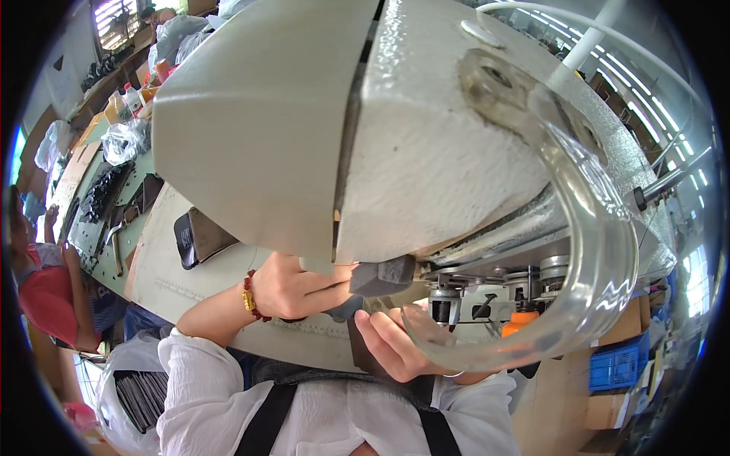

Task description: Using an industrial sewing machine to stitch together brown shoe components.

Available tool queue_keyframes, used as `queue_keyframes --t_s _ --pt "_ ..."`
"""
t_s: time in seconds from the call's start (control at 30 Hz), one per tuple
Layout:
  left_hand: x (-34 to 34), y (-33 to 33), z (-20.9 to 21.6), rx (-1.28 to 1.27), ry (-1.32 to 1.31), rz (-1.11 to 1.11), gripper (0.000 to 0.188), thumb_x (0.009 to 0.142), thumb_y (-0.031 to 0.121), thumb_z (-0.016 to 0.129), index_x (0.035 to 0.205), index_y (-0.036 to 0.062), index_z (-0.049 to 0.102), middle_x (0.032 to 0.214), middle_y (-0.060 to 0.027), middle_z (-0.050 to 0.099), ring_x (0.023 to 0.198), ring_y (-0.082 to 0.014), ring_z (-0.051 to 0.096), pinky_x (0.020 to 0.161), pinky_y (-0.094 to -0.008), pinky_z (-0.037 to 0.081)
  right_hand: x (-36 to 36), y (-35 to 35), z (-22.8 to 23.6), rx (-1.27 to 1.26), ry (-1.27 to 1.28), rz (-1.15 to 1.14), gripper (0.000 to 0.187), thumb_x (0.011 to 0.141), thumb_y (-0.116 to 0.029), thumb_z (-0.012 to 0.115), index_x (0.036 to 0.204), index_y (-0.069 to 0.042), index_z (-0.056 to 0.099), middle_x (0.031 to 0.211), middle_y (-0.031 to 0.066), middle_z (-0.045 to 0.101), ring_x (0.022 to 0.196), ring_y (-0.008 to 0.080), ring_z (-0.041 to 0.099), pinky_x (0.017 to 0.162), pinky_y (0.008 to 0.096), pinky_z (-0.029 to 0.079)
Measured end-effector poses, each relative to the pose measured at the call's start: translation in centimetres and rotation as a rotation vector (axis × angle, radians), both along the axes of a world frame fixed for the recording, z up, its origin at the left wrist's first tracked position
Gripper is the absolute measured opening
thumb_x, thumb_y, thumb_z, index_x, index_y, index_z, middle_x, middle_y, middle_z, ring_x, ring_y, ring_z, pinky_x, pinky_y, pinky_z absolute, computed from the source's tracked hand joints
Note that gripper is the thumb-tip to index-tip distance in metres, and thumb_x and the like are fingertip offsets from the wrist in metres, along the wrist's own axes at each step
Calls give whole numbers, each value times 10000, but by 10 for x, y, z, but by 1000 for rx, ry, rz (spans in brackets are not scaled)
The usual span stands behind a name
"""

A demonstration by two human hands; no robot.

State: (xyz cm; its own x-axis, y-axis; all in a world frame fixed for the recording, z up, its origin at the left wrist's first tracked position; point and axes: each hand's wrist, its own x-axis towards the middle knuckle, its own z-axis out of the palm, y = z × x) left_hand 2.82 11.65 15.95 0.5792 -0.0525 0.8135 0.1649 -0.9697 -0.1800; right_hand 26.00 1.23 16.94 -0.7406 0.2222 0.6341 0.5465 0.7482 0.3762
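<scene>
A sewing machine (449,114) with an off-white head fills the upper middle, close in front of me. My left hand (285,287), a red bead bracelet at its wrist, reaches in from the left below the machine head. Its fingers are bent together beside a dark grey block (384,276), which hides their tips. My right hand (397,346) is lower and to the right, its fingers curled at a dark flat piece of material (367,348) that hangs over the table's near edge. Part of that hand sits behind a curved clear plastic guard (601,251).
A black and brown folded leather-like piece (204,237) lies on the pale table (167,266) to my left. Farther left are a green work surface with dark scraps (106,190) and a person in red (53,304). A bag of dark pieces (137,395) and a blue crate (614,365) flank me.
</scene>
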Motion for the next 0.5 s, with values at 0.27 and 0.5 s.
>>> queue_keyframes --t_s 0.27,0.5 --pt "1 10 -21 -95 -66 56 233 701 7 829 925 46 778 1009 -117 730 933 -320 703 749 -426 576 12 26 -3 285 -389 -78 325 794 -72 692 1083 67 744 1028 131 704 848 198 700 776 319 605" --pt "5 19 -42 -223 -78 183 297 833 119 840 1105 35 758 1091 -127 743 968 -299 735 799 -402 601 19 39 -27 479 -535 -284 298 826 -91 668 1078 53 739 1024 127 699 853 198 697 779 323 601"
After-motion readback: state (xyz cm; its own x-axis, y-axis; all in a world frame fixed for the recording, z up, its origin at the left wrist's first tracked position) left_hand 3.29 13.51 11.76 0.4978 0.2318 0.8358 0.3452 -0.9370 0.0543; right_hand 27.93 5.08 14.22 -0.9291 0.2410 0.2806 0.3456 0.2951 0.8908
